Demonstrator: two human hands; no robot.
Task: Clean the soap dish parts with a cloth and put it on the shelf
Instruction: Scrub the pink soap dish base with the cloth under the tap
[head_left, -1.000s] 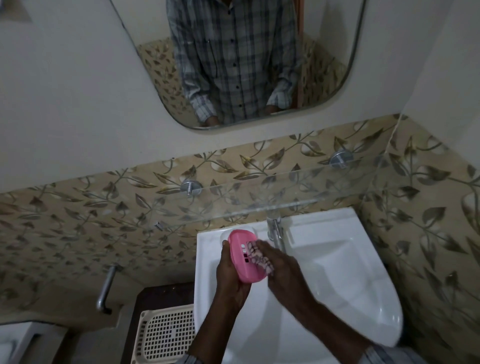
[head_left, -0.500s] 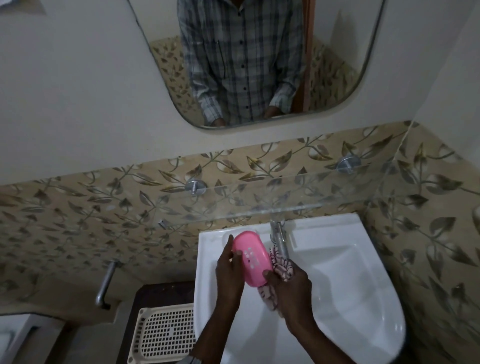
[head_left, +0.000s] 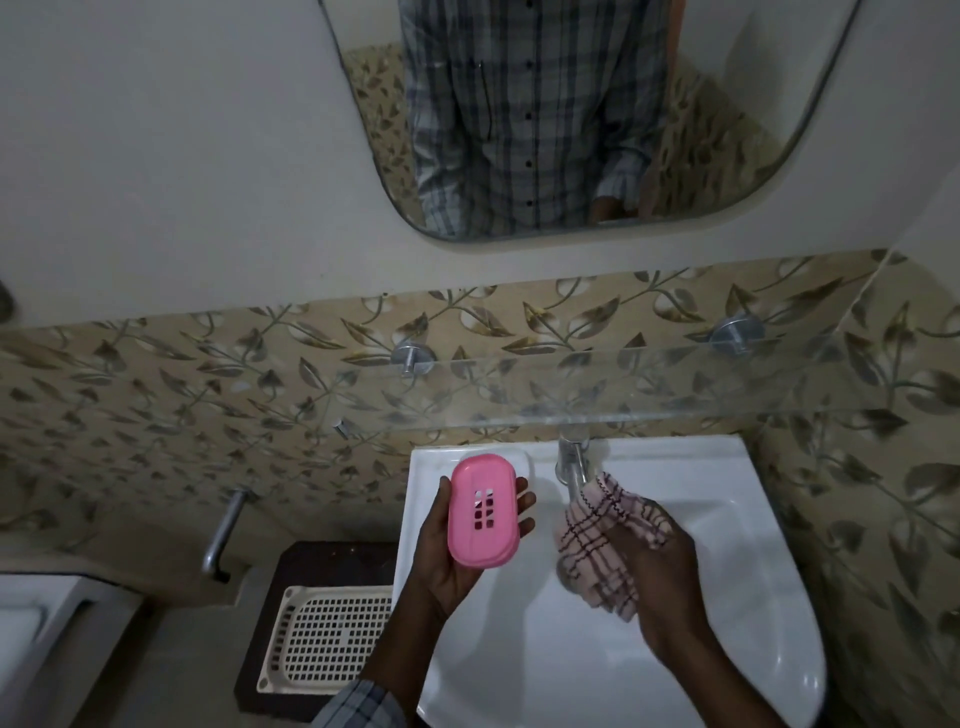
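1. One pink soap dish part (head_left: 483, 510) is grasped in the left hand (head_left: 457, 551) above the sink (head_left: 727, 545).
2. The cloth (head_left: 597, 540) is clenched in the right hand (head_left: 654, 566), just beside.
3. Wiping appears paused; the glass shelf (head_left: 649, 395) above must be reached next.

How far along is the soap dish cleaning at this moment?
Done: cannot confirm any part is clean. In hand: left hand holds the pink soap dish part; right hand holds the checked cloth apart from it. Left: the glass shelf holds nothing.
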